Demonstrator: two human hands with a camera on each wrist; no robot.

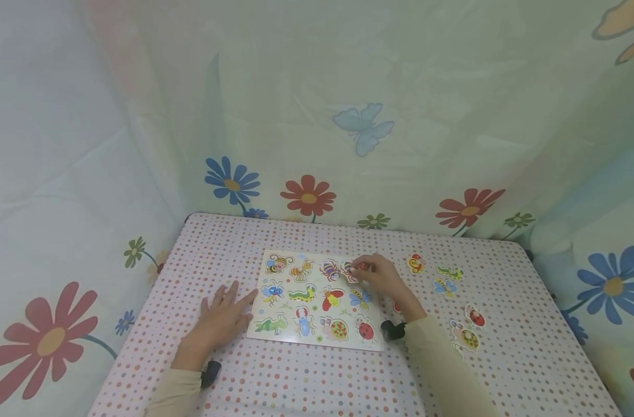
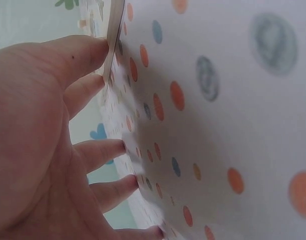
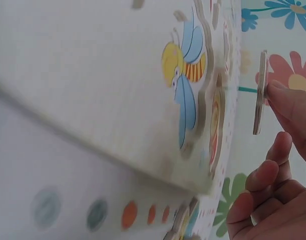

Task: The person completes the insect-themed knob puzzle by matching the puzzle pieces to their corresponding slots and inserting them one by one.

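Note:
A white insect puzzle board (image 1: 290, 310) lies on the dotted tablecloth, with printed bugs across its face. My left hand (image 1: 220, 321) rests with fingers spread at the board's left side. Its thumb and a finger touch the board's edge in the left wrist view, the other fingertips resting on the cloth. Above the board's upper right, my right hand (image 1: 380, 275) pinches a thin wooden puzzle piece (image 3: 261, 92), seen edge-on in the right wrist view. From the head view the piece looks dark red and striped, beside the purple spider picture (image 1: 329, 270).
Loose pieces lie right of the board: a red and yellow one (image 1: 416, 263), a green caterpillar (image 1: 450, 273), a blue-winged bug (image 1: 444, 288), a ladybug (image 1: 475, 317) and a snail (image 1: 465, 337). Another red piece (image 1: 397, 307) is partly hidden by the right wrist. Floral curtains (image 1: 306, 139) surround the table.

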